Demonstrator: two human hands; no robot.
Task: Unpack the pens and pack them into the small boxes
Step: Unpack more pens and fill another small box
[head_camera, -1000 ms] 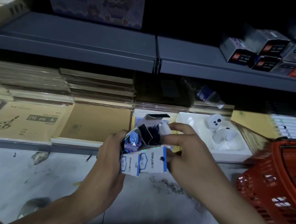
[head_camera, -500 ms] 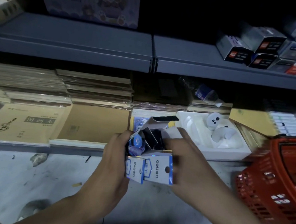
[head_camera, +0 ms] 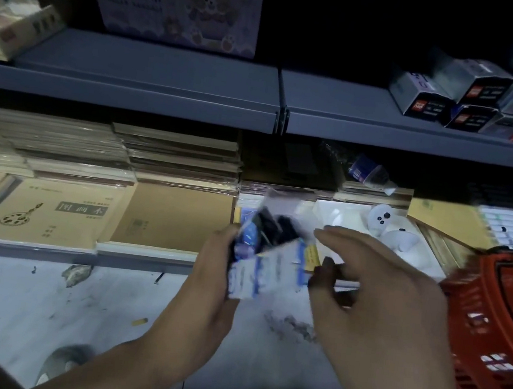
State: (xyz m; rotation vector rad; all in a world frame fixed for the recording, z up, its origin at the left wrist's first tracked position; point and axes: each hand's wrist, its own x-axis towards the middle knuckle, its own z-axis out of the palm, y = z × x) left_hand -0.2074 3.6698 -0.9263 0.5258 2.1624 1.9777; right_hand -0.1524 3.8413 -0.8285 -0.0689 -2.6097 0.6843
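Note:
My left hand grips a small white-and-blue pen box from its left side, in front of the lower shelf. The box's top flap stands open, and dark pen ends and a blue wrapper show inside. My right hand hovers just right of the box with its fingers spread and slightly bent, holding nothing. The box is motion-blurred.
A red plastic basket stands close at the right. The lower shelf holds stacks of tan notebooks, a white tray with a small white figure and white pens. Dark small boxes sit on the grey upper shelf.
My right hand has let go of the box and drawn back to the right with fingers spread. The box has tilted in my left hand.

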